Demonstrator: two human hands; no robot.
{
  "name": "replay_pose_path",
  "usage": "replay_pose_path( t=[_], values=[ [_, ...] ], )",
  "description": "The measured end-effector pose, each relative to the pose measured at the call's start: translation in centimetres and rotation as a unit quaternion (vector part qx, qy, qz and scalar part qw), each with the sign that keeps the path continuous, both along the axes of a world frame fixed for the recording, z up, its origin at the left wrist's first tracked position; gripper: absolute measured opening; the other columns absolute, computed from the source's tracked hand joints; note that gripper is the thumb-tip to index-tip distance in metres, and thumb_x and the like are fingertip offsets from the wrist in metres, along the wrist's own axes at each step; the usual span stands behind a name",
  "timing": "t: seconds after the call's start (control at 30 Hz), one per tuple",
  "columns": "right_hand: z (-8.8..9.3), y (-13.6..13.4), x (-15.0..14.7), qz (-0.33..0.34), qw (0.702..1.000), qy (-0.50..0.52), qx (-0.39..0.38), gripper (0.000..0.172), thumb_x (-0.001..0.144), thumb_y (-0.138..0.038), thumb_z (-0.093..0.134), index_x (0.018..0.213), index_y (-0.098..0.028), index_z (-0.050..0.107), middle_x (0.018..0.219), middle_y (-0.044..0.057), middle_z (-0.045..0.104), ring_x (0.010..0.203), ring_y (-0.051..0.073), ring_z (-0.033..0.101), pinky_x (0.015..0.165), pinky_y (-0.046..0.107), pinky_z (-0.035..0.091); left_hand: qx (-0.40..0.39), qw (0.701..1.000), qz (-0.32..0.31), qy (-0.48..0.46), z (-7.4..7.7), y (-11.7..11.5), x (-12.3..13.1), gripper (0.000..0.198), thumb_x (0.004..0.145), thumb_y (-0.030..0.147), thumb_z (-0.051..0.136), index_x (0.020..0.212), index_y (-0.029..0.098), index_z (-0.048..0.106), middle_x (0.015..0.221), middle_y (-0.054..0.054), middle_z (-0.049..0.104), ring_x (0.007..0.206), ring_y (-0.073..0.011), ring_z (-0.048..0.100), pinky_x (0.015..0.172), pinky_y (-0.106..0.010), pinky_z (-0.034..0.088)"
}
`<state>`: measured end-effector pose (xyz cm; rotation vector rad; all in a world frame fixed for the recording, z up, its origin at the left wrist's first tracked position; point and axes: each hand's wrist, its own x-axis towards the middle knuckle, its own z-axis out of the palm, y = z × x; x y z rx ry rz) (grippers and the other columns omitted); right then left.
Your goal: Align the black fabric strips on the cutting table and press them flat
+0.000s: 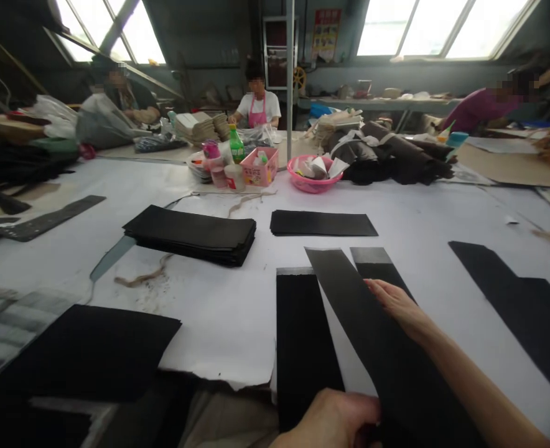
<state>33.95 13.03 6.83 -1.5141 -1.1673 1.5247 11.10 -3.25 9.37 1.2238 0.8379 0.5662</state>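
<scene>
A long black strip [363, 323] slants across the white table [219, 311]. My left hand [335, 418] pinches its near end at the bottom of the view. My right hand [396, 305] lies flat on the strip's right edge with fingers stretched out. Under it lie two more black strips, one on the left [303, 336] and one on the right [377, 264], both with grey far ends.
A stack of black sheets [193, 235] and a thinner pile [321, 223] lie beyond. A large black piece [83, 348] sits at near left, another [517, 298] at right. A pink bowl [313, 175], pink box [260, 167] and bottles stand mid-table. Three people work farther back.
</scene>
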Motion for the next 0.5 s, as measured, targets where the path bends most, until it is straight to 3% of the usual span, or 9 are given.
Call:
replay_pose_path(
  t=[0.13,0.2,0.37,0.5],
  values=[
    [1.2,-0.8,-2.6,-0.004,0.99,0.124,-0.065,0.055,0.086,-0.069,0.058,0.097,-0.017,0.072,0.094,0.012,0.071,0.081,0.028,0.069,0.068,0.035,0.059,-0.022,1.0,0.011,0.005,0.6,-0.5,-1.7,0.024,0.074,0.021,0.064,0.095,0.024,0.075,0.075,-0.001,0.065,0.072,-0.0187,0.057,0.061,-0.023,0.042],
    [2.1,-0.6,-3.6,-0.023,0.982,0.175,-0.063,0.058,0.086,-0.072,0.056,0.101,-0.018,0.071,0.094,0.013,0.072,0.081,0.03,0.07,0.067,0.037,0.06,-0.035,0.999,0.021,-0.008,0.9,-0.7,-2.3,0.021,0.074,0.02,0.065,0.092,0.021,0.076,0.074,-0.001,0.065,0.071,-0.0183,0.058,0.062,-0.023,0.042],
    [2.9,0.7,-5.7,-0.024,0.989,0.135,-0.057,0.031,0.075,-0.038,0.082,0.095,-0.018,0.07,0.09,0.011,0.073,0.073,0.029,0.07,0.062,0.037,0.061,-0.099,0.992,0.038,-0.064,2.3,-0.7,-4.0,0.024,0.076,0.017,0.063,0.097,0.016,0.074,0.073,-0.001,0.065,0.063,-0.0127,0.054,0.057,-0.019,0.039],
    [1.9,0.8,-7.5,-0.037,0.988,0.139,-0.05,0.027,0.074,-0.032,0.082,0.095,-0.019,0.07,0.087,0.009,0.073,0.066,0.026,0.069,0.057,0.034,0.061,-0.211,0.958,0.052,-0.189,3.1,-1.1,-5.8,0.031,0.075,0.018,0.071,0.105,0.014,0.071,0.08,-0.003,0.067,0.073,-0.013,0.059,0.06,-0.017,0.039]
  ],
)
